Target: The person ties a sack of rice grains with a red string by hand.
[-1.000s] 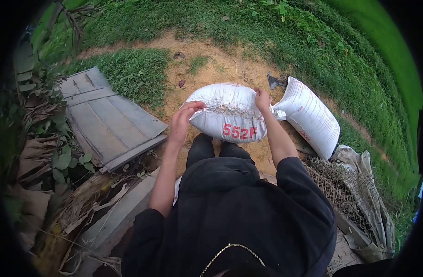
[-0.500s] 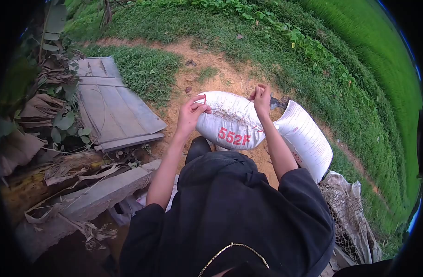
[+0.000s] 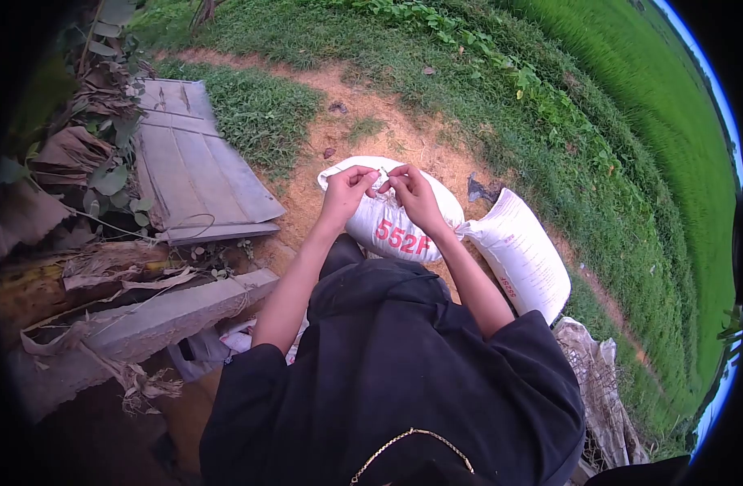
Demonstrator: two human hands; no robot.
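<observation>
Right of the fingers (image 3: 404, 183) I see a second white sack (image 3: 517, 255) lying on the dirt path (image 3: 347, 113). Left of them lies a grey sheet (image 3: 193, 174). Nearer me are a concrete slab (image 3: 145, 324) and wire mesh (image 3: 602, 389).

I log one white sack (image 3: 388, 235), stuffed full, red "552F" print, lying sideways on bare dirt (image 3: 370, 104).

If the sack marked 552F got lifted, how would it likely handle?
The sack bulges full and rounded, so probably heavy for its size. Its skin creases where the left hand and right hand pinch its top, so it likely sags when lifted.
</observation>
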